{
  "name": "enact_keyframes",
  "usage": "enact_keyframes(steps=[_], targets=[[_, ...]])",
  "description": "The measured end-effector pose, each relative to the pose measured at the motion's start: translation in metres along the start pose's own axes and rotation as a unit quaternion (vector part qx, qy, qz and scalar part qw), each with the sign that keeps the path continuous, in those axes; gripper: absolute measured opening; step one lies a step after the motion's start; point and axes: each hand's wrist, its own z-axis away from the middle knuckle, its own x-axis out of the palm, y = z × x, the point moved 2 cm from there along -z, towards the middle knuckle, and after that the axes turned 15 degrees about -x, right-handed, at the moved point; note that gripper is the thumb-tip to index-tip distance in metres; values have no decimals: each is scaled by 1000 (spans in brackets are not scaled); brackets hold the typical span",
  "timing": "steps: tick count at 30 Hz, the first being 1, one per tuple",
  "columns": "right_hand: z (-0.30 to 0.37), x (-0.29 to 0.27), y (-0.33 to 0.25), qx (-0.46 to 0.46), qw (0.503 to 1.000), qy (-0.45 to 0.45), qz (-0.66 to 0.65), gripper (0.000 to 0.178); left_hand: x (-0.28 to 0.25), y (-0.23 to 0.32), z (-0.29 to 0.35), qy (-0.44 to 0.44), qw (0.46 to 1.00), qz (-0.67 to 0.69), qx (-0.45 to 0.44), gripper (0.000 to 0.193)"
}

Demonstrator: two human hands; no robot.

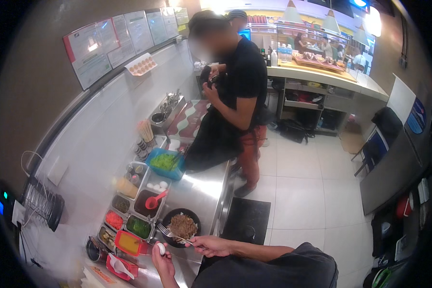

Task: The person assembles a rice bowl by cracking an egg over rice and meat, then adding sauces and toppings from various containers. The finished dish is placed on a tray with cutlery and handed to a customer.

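My left hand [164,263] is closed around a white egg [162,248], near the front of the steel counter. In my right hand [213,246] is a metal fork [176,236]; its tines reach left over the near rim of a black bowl [197,218]. Browned shredded meat [183,224] fills the bowl, with bits of something white at its edge. Just left of the bowl, a red tub [131,244] holds yellow liquid. Beside it are steel pans of chopped greens [138,226] and orange shreds [114,220].
A red ladle [154,200] rests in a dark sauce pan, near several white eggs [160,186]. Farther back stands a blue tub of lettuce [165,162]. Another person [235,86] stands at the counter's far end, handling something dark. A black mat [246,221] lies on the floor.
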Motion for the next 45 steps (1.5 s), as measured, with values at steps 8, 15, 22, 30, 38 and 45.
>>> enact_keyframes(steps=[8, 15, 22, 30, 38, 45], targets=[[-15, -8, 0, -9, 1000, 12, 9, 36, 10, 8, -7, -11, 1000, -6, 2, 37], [-7, 5, -18, -29, 995, 70, 58, 33, 15, 15, -1, -28, 998, 47, -18, 37], [4, 1, -25, -284, 857, 146, 404, 28, 28, 12, -8, -27, 999, 46, -12, 37], [3, 24, -32, -286, 703, 148, 634, 23, 47, 13, -15, -55, 995, 68, -50, 43], [-6, 29, -24, -340, 609, 97, 710, 22, 61, 10, -19, -88, 989, 99, -64, 39], [-7, 34, -25, -353, 571, 82, 736, 23, 59, -7, -29, -81, 989, 89, -89, 39]])
